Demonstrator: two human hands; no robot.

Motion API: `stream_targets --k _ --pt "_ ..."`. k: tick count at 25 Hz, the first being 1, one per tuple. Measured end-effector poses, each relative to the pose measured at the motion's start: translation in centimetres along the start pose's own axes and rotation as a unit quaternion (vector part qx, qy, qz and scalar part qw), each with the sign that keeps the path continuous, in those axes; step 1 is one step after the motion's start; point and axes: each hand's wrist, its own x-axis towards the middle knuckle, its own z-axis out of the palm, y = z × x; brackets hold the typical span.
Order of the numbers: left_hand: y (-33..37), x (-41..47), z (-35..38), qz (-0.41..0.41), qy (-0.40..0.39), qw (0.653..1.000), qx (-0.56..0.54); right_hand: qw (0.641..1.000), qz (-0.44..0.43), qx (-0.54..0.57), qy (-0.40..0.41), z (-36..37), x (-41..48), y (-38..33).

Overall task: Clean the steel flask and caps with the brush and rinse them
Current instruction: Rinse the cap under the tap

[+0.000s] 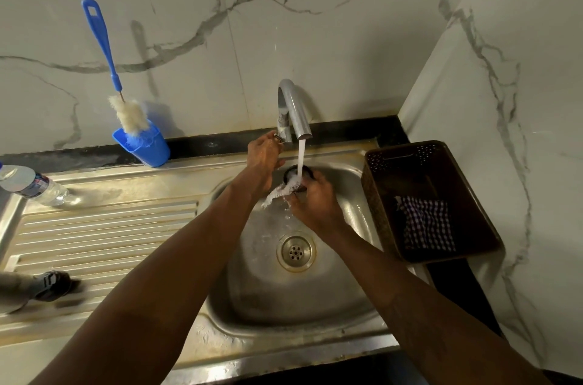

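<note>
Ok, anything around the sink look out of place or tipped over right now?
Two things lie on their sides on the drainboard: the steel flask at the near left edge and a plastic water bottle farther back. The blue brush holder sits tilted by the wall. Nothing looks spilled or damaged.

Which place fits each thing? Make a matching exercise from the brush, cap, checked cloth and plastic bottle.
Things: 1 brush; 2 cap; 3 checked cloth; 4 plastic bottle.
Places: A in the brown basket; B under the stream from the tap, held by the right hand; C lying on the drainboard; D standing in the blue holder.
Pairs: 1-D; 2-B; 3-A; 4-C.
</note>
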Motion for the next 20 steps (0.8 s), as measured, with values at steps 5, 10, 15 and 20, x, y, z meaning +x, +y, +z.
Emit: stream_targets --k 5,10,15,20 --pt "-0.3 -0.2 0.4 0.026 -0.003 0.998 0.053 1.0 -0.018 0.006 0.019 -0.2 -0.3 -0.3" --pt "-0.5 -0.7 0.1 0.086 -0.036 0.983 0.161 0.999 -0.008 0.001 0.037 -0.2 0.1 -0.5" --pt "0.5 -1.5 0.1 0.144 -0.099 0.881 0.439 0.997 0.007 0.052 0.052 0.2 -0.1 -0.5" --pt "0.9 -2.3 -2.4 0.173 -0.135 0.84 0.497 0.988 0.117 0.096 0.012 0.0 -0.1 -1.3"
